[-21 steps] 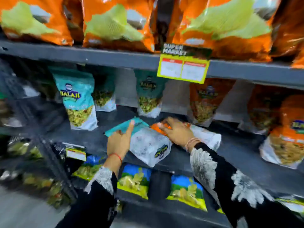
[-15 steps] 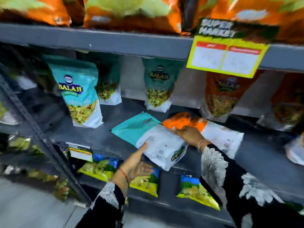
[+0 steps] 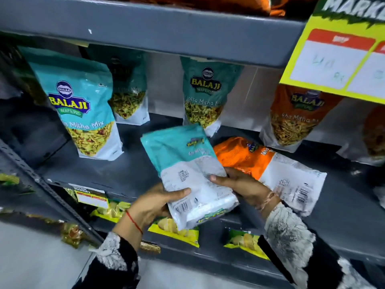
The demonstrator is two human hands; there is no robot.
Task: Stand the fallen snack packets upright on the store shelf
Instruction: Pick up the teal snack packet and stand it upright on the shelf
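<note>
A teal and white snack packet (image 3: 187,163) is lifted off the grey shelf (image 3: 104,172), back side towards me, tilted with its teal top pointing away. My left hand (image 3: 154,203) grips its lower left edge, thumb on the white panel. My right hand (image 3: 241,184) holds its right edge. An orange and white packet (image 3: 270,165) lies flat on the shelf just right of my right hand.
Upright teal packets stand at the left (image 3: 83,109), behind it (image 3: 129,97) and at the middle back (image 3: 204,94); an orange one (image 3: 295,117) stands at the right. A yellow price tag (image 3: 337,57) hangs from the shelf above. Yellow packets (image 3: 175,228) sit on the shelf below.
Both hands have taken hold of the teal packet and raised it from lying flat on the shelf to a tilted position. The camera has moved closer to the shelf.
</note>
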